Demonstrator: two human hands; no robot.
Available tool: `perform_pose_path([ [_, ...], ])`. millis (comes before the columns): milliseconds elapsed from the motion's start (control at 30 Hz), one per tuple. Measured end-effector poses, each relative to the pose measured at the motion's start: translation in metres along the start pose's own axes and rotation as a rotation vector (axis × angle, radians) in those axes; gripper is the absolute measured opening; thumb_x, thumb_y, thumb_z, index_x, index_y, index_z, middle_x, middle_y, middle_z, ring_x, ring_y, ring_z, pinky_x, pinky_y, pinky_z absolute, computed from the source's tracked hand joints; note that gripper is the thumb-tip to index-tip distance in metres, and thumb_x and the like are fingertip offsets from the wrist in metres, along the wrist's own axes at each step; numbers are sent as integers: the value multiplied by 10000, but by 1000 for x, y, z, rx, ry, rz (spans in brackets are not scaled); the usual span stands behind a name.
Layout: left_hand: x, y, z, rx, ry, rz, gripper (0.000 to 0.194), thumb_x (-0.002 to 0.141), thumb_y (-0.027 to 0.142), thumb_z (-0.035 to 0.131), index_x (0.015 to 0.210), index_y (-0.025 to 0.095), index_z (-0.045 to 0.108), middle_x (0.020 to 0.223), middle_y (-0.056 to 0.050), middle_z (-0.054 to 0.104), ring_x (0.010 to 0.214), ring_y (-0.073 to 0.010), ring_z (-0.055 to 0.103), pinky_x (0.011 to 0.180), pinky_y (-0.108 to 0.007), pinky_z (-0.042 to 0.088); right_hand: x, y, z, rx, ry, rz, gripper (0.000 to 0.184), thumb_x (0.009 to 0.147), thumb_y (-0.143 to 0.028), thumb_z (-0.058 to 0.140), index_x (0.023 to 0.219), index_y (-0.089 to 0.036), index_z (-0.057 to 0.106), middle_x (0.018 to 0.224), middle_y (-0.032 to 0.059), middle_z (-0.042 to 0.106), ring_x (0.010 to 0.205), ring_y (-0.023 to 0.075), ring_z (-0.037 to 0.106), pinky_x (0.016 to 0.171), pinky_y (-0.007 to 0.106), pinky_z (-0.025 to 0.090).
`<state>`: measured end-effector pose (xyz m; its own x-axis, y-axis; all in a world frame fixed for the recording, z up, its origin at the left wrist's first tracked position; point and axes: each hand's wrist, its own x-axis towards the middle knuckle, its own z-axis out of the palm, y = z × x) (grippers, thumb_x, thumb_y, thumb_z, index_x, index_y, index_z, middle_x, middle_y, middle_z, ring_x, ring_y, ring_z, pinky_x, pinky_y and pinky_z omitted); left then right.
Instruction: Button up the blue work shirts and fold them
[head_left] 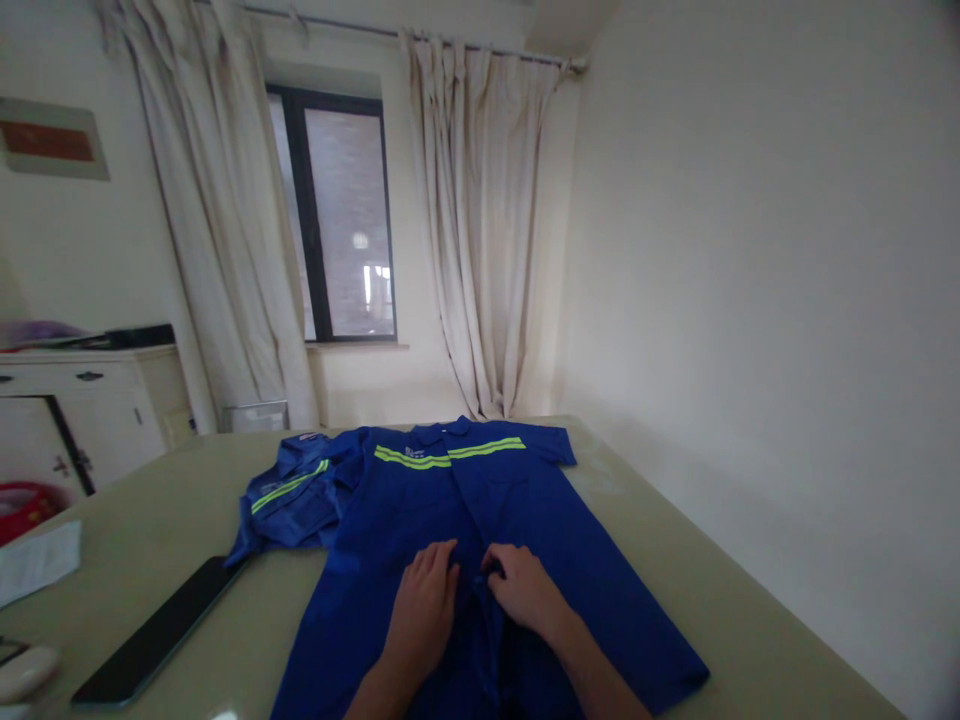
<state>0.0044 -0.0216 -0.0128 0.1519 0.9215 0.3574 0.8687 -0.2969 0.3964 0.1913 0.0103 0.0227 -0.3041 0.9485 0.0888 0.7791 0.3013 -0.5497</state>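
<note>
A blue work jacket [525, 510] lies spread out on the table, collar at the far end, with yellow-green striped bands across its chest. My left hand [426, 600] rests on its front panel, fingers extended over the cloth, with the thumb lying alongside. At the front opening, my right hand [525, 588] has its thumb and index finger closed on the jacket's edge, where the cloth stands up in a fold. The lower hem runs out of the picture between my forearms. A second blue garment [296, 495] with similar bands lies crumpled to the left, touching the jacket.
A long black flat object [161, 632] lies on the greenish table [757, 640] at the left. Near it are a white sheet [41, 562] and a pale rounded object [26, 670]. A white cabinet [112, 400] stands left; a wall [787, 350] borders the right side.
</note>
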Motion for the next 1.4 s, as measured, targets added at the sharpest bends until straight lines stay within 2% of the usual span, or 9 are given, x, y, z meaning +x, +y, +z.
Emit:
perform_pose_path([
  [100,-16,-4,14,150,-63,112,524,1028,457,357,1503,257,453,1566,-92,465,1436,-297,429,1172,-511,341,-4,-21,-10,-227,8,107,244,892,-306,549,947,-205,764,984,153,753,955,325,710,800,399,500],
  [233,-48,-18,34,281,-130,255,574,1006,498,402,1555,341,347,1617,-74,363,1469,-339,377,1174,-547,334,7,-45,-7,-344,36,81,437,848,-550,640,1019,-163,751,1144,204,695,1027,377,690,809,441,523],
  [400,-71,-28,19,306,-205,321,661,904,470,585,1529,391,386,1583,-56,432,1414,-355,450,1113,-499,411,14,-36,17,-331,73,57,229,855,-228,607,1055,-184,710,1155,142,678,979,289,710,736,337,510],
  [567,-25,11,-25,236,-262,44,386,995,274,361,1238,311,659,1267,-59,696,1134,-259,657,977,-417,491,17,-7,18,-23,139,170,133,832,-216,585,880,-203,709,979,82,726,919,252,702,733,302,453],
  [700,25,32,-20,185,-204,-158,320,951,333,506,1213,236,663,1148,-89,688,1077,-257,650,932,-373,484,27,11,13,294,178,228,203,884,-252,474,811,-212,659,846,35,721,869,205,670,743,276,425],
  [933,23,26,5,-66,-217,114,243,905,212,529,1051,288,707,1159,-35,648,1096,-240,578,1031,-402,395,27,21,15,383,310,115,153,810,-220,479,781,-220,630,838,17,671,821,187,622,757,265,444],
  [1200,31,14,6,-266,-148,3,113,854,167,535,856,212,639,905,-24,636,860,-188,592,756,-289,435,7,4,3,123,66,118,205,768,-358,671,915,-222,715,813,35,730,768,210,675,657,270,425],
  [1300,32,10,7,-344,-116,7,123,856,159,531,863,210,642,887,-14,615,819,-169,586,733,-276,431,0,0,6,-41,113,122,213,751,-316,669,946,-237,704,937,52,740,854,230,681,691,283,419],
  [1400,31,7,7,-379,-92,11,112,872,168,523,855,208,626,884,-15,606,814,-172,581,736,-286,438,3,2,9,65,158,81,143,740,-215,620,863,-220,694,870,30,730,810,190,660,695,261,420],
])
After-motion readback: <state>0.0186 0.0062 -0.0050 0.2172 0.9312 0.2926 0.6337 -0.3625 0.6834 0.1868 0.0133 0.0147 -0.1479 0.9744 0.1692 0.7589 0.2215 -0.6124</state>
